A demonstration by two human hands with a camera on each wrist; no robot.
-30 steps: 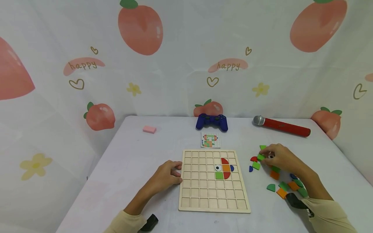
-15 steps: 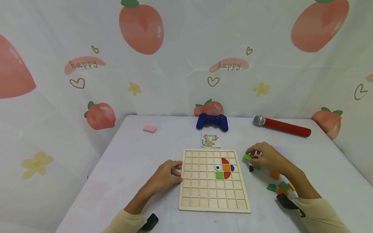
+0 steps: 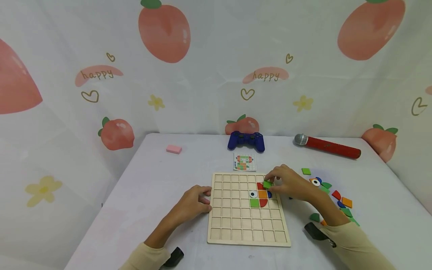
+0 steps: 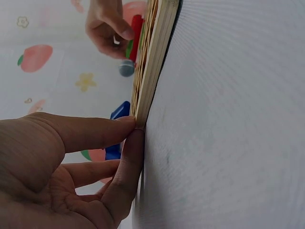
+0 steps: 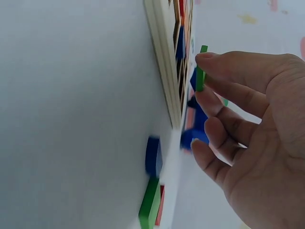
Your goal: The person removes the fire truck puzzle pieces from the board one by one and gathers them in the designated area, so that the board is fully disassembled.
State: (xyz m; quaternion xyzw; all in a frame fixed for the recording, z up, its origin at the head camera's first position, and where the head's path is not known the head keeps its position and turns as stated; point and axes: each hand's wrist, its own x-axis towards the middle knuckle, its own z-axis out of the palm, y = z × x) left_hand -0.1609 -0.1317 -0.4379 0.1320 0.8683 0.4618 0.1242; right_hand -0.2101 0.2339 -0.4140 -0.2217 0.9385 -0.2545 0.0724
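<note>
Above the upper right of a wooden grid board (image 3: 236,221), my right hand (image 3: 291,183) pinches a green square tile (image 3: 267,184) between thumb and fingertips. In the right wrist view the green tile (image 5: 202,69) is seen edge-on, apart from the board. My left hand (image 3: 192,204) holds the board's left edge, and the left wrist view shows thumb and index finger (image 4: 128,167) at its rim. Set in the board are an eye tile (image 3: 253,194), an orange square (image 3: 262,194), a green square (image 3: 254,203), red rounded pieces (image 3: 263,203) and a blue piece (image 3: 269,194), partly hidden.
Behind the board lie a pattern card (image 3: 244,162) and a blue game controller (image 3: 246,141). A red microphone (image 3: 327,146) is at the back right, a pink block (image 3: 173,149) at the back left. Several loose tiles, including an orange square (image 3: 346,202), are scattered on the right.
My right hand has moved left from the loose tiles to above the board's upper right, carrying the green square tile. My left hand has stayed at the board's left edge.
</note>
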